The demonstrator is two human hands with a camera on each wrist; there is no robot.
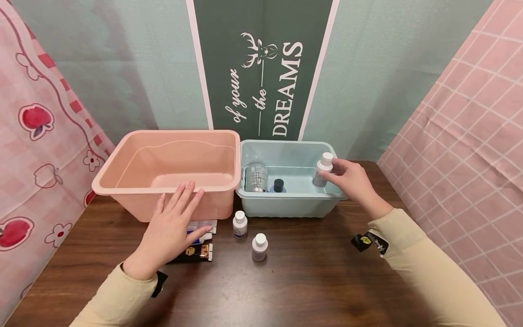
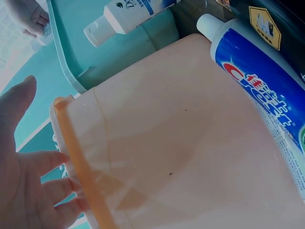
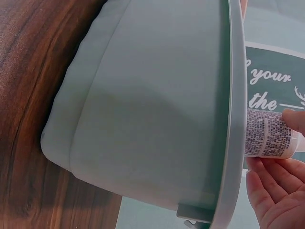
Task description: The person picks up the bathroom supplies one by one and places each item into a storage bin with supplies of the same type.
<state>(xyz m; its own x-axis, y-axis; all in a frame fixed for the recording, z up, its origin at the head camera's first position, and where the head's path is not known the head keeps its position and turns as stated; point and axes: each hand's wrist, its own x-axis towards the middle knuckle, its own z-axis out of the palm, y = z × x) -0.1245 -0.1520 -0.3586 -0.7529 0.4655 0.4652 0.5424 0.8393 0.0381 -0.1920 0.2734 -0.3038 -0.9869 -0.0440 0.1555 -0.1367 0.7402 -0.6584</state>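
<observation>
My right hand (image 1: 350, 181) pinches a small white-capped bottle (image 1: 323, 170) upright inside the right end of the blue bin (image 1: 288, 205). The right wrist view shows that bottle's printed label (image 3: 268, 133) between thumb and fingers, past the rim. With fingers straight and spread, my left hand (image 1: 169, 231) touches the front rim of the pink bin (image 1: 163, 190). Inside the blue bin are a clear bottle (image 1: 256, 178) on its side and a dark-capped bottle (image 1: 278, 186). Two more white-capped bottles, one (image 1: 240, 225) nearer the bins and one (image 1: 259, 248) nearer me, stand on the table.
Partly under my left hand lie a black tube (image 1: 200, 252) and a blue-and-white toothpaste tube (image 2: 262, 76), in front of the pink bin. The two bins stand side by side on the wooden table (image 1: 310, 272). Curtains (image 1: 461, 122) hang behind and on both sides.
</observation>
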